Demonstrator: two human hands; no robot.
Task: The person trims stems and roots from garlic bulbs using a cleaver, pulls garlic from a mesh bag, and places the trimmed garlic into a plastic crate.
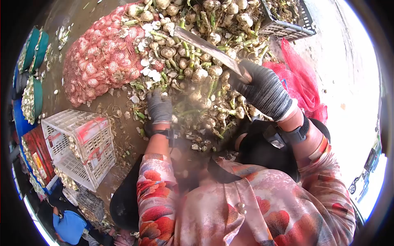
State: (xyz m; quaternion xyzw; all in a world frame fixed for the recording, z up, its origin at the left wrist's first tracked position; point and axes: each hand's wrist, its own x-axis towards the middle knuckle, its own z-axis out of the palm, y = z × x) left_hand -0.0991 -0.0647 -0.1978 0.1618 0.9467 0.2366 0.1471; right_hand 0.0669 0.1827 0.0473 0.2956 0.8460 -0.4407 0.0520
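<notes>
My right hand (266,88), in a grey striped glove, grips the handle end of a wide metal blade (209,49). That blade points up and left over a heap of garlic bulbs with green stems (201,74). My left hand (159,107), also in a grey glove, is low at the left edge of the heap, close to loose white peelings (152,74). Its fingers point away from me and are partly blurred; whether anything is under them is hidden. A red mesh sack full of garlic (102,57) lies beyond it to the left.
A white plastic crate (88,143) lies on its side at left. A black crate (289,28) stands at the upper right, above pink mesh (301,78). Green tubs (37,98) line the far left. A person in blue (69,225) is at the lower left.
</notes>
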